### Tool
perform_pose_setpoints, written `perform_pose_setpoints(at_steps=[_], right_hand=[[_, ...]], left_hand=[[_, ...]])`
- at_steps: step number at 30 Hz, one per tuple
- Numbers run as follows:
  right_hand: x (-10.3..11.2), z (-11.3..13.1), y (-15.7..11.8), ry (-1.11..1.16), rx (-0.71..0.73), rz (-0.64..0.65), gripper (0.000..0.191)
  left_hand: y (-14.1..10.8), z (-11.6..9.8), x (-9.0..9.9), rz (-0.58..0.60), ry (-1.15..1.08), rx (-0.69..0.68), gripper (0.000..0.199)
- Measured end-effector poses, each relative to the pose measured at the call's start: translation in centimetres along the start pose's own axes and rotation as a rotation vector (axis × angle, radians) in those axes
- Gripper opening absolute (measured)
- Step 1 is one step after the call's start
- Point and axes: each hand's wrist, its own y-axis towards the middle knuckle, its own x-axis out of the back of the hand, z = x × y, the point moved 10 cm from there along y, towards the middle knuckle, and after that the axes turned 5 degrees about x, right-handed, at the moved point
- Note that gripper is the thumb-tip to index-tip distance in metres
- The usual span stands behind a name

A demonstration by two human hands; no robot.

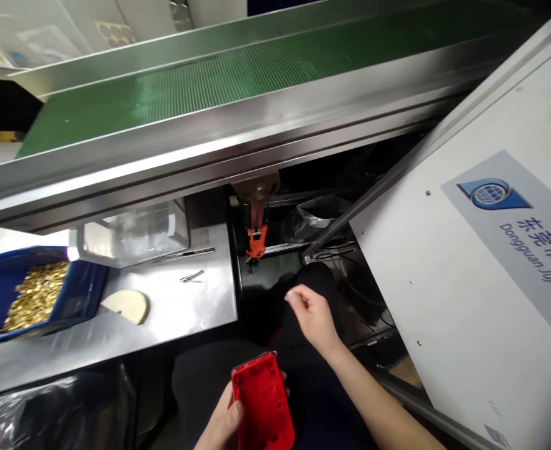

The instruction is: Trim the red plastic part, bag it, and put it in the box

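A red plastic housing (263, 406), shaped like a shallow open tray, lies in my left hand (226, 422) near the bottom of the view. My left thumb presses its left edge and fingertips show at its right side. Above and to the right, my right hand (313, 315) hovers over my knee, apart from the housing. Its fingers are curled, thumb and forefinger together; whether something small sits between them is hidden. Orange-handled pliers (256, 242) are beyond it, under the conveyor edge.
A blue bin (80, 294) of small brass parts (38, 297) stands on the metal bench (172, 312) at left, near a round cream disc (127, 305), tweezers (192, 276) and a clear container (129, 234). A green conveyor (237, 75) crosses behind; a white machine panel (481, 137) borders the right.
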Motion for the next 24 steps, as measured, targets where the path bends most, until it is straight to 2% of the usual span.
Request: perform_pose_setpoints(at_steps=[3, 6, 8, 10, 12, 14, 17, 21, 24], right_hand=[[-7.2, 3.4, 3.7, -0.068, 0.125, 0.249, 0.011], [-14.8, 6.0, 7.1, -0.174, 0.216, 0.413, 0.01], [-19.3, 6.7, 8.9, -0.253, 0.237, 0.492, 0.019], [-22.5, 6.6, 9.9, -0.314, 0.225, 0.551, 0.023], [-24.1, 6.2, 10.4, -0.344, 0.2, 0.584, 0.02], [-24.1, 5.7, 10.4, -0.338, 0.177, 0.588, 0.017], [-21.5, 4.7, 9.7, -0.258, 0.126, 0.572, 0.015], [-15.6, 3.7, 5.9, -0.039, 0.016, 0.6, 0.013], [-9.7, 4.7, 1.4, 0.088, -0.048, 0.574, 0.022]], left_hand=[[-1.1, 0.3, 1.7, -0.066, -0.031, -0.041, 0.081], [-2.0, 0.4, 2.5, -0.112, -0.055, -0.085, 0.084], [-2.4, 0.4, 2.6, -0.145, -0.064, -0.096, 0.086], [-2.7, 0.5, 2.7, -0.183, -0.081, -0.086, 0.082], [-3.0, 0.6, 2.9, -0.198, -0.116, -0.08, 0.076], [-3.3, 0.6, 3.1, -0.183, -0.153, -0.092, 0.07], [-3.6, 0.7, 3.6, -0.157, -0.17, -0.112, 0.066], [-3.5, 0.2, 3.5, -0.182, -0.054, -0.109, 0.082], [-3.4, -0.9, 2.7, -0.22, 0.055, -0.121, 0.099]])
